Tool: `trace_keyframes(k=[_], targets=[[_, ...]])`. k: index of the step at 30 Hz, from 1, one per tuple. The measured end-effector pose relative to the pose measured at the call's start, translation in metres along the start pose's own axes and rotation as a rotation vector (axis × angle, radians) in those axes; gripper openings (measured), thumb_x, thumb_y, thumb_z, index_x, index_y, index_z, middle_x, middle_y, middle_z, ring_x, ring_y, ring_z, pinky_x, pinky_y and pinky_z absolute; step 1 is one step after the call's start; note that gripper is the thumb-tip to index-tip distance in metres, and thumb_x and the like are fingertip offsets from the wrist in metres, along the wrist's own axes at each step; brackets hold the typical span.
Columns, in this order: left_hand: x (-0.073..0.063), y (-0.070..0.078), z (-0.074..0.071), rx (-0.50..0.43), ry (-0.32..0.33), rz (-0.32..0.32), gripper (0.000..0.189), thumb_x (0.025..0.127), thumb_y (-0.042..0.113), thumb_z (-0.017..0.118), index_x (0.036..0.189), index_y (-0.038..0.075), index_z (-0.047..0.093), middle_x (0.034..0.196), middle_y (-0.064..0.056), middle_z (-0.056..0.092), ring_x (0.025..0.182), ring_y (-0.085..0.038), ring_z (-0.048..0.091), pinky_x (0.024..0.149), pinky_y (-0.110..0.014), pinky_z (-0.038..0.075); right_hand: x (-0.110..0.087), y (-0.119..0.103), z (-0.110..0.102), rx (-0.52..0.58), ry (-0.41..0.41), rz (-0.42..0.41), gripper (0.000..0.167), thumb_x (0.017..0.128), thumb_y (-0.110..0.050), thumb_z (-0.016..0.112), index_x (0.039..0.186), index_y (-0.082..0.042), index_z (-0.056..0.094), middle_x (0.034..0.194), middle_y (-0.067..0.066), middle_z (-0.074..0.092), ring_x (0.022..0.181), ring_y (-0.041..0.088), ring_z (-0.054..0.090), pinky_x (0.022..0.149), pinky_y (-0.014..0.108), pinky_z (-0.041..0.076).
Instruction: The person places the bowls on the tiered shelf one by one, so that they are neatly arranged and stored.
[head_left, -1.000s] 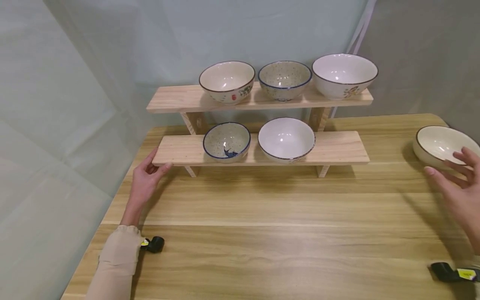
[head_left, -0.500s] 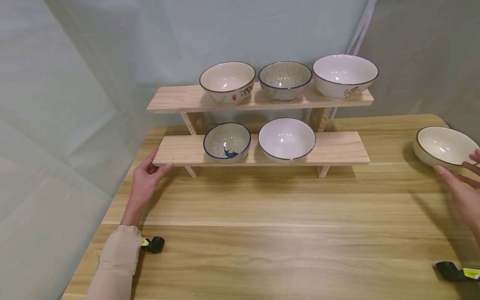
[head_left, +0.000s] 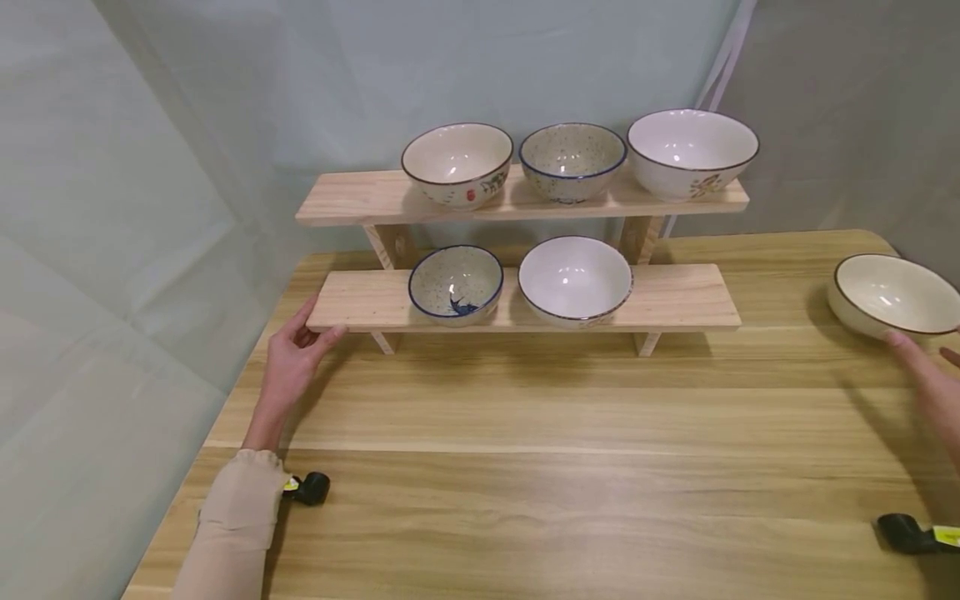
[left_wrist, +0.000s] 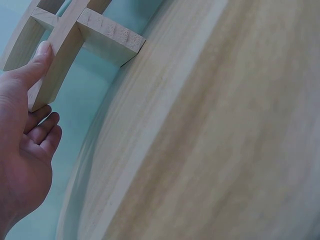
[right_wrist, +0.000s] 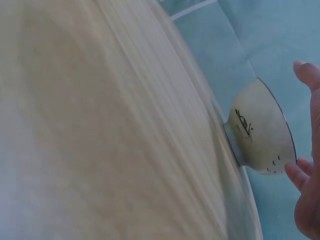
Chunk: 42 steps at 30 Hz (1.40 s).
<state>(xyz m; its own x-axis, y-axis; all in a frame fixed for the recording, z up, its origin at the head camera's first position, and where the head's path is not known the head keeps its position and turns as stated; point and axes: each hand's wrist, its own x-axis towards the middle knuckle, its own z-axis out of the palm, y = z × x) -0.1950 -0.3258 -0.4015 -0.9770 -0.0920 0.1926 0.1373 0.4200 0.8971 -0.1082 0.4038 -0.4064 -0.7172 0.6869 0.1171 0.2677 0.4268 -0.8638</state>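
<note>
A two-tier wooden display shelf (head_left: pixel 678 298) stands on the table. My left hand (head_left: pixel 288 360) grips the left end of its lower board, thumb on the front edge and fingers curled at the end, as the left wrist view also shows. At the far right a cream bowl (head_left: pixel 888 292) with a dark rim sits upright on the table. Beside its near side is my right hand (head_left: pixel 933 392), partly cut off by the frame edge. In the right wrist view the thumb is spread away, and fingertips (right_wrist: pixel 296 176) are right at the rim of this bowl (right_wrist: pixel 261 131).
On the upper board stand a cream bowl (head_left: pixel 457 167), a speckled blue-rimmed bowl (head_left: pixel 572 162) and a larger white bowl (head_left: pixel 692 154). The lower board carries another speckled bowl (head_left: pixel 456 283) and a white bowl (head_left: pixel 575 279). Pale cloth (head_left: pixel 480 67) hangs behind the table (head_left: pixel 525 467).
My right hand has shifted to the right along the near side of the cream bowl, partly out of the head view. The left hand keeps its grip on the shelf.
</note>
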Motion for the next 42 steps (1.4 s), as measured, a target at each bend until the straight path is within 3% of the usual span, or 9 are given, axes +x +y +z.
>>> trace_keyframes(k=[7,16,22,27,33,42], targets=[[0.000,0.001,0.000,-0.016,-0.003,0.007,0.073,0.101,0.018,0.072,0.161,0.007,0.033,0.156,-0.026,0.041,0.132,-0.024,0.052,0.089,-0.009,0.047,0.007,0.005,0.002,-0.007,0.000,0.044,0.082,0.100,-0.044,0.060,0.166,-0.016,0.019,0.170,0.004,0.020,0.152,0.017,0.020,0.121,0.026,0.015],[-0.002,0.003,0.001,-0.027,0.000,0.011,0.074,0.100,0.016,0.072,0.161,0.004,0.032,0.154,-0.029,0.042,0.124,-0.013,0.056,0.087,-0.010,0.048,0.016,0.002,0.001,0.019,-0.045,0.151,0.090,0.096,-0.042,0.066,0.167,-0.018,0.016,0.170,0.016,0.016,0.154,0.018,0.015,0.122,0.028,0.012],[-0.002,0.004,0.001,-0.018,0.000,0.001,0.074,0.100,0.018,0.072,0.161,0.004,0.032,0.155,-0.028,0.042,0.130,-0.019,0.053,0.090,-0.010,0.047,0.018,0.001,0.002,-0.041,-0.066,0.171,0.096,0.096,-0.047,0.063,0.167,-0.010,0.010,0.169,0.022,0.013,0.155,0.028,0.013,0.124,0.035,0.012],[0.000,0.003,0.001,-0.014,0.004,0.002,0.073,0.101,0.018,0.071,0.161,0.005,0.033,0.156,-0.027,0.041,0.133,-0.024,0.051,0.090,-0.009,0.047,0.020,0.000,0.005,-0.056,-0.024,0.133,0.095,0.095,-0.047,0.065,0.167,-0.013,0.014,0.169,0.017,0.016,0.154,0.028,0.017,0.123,0.032,0.015],[0.000,0.001,0.001,-0.012,0.004,-0.007,0.072,0.101,0.019,0.071,0.162,0.007,0.033,0.157,-0.025,0.041,0.135,-0.027,0.049,0.090,-0.009,0.046,0.024,0.003,0.011,-0.002,0.033,0.008,0.088,0.094,-0.039,0.069,0.164,-0.014,0.022,0.167,0.008,0.026,0.147,0.012,0.026,0.120,0.025,0.018],[0.000,0.000,0.001,-0.006,0.004,-0.009,0.073,0.101,0.019,0.071,0.162,0.008,0.033,0.157,-0.025,0.041,0.136,-0.029,0.049,0.090,-0.009,0.046,0.034,0.008,0.013,0.070,0.010,-0.060,0.082,0.091,-0.025,0.073,0.161,-0.015,0.031,0.160,0.003,0.038,0.139,0.003,0.034,0.118,0.022,0.020]])
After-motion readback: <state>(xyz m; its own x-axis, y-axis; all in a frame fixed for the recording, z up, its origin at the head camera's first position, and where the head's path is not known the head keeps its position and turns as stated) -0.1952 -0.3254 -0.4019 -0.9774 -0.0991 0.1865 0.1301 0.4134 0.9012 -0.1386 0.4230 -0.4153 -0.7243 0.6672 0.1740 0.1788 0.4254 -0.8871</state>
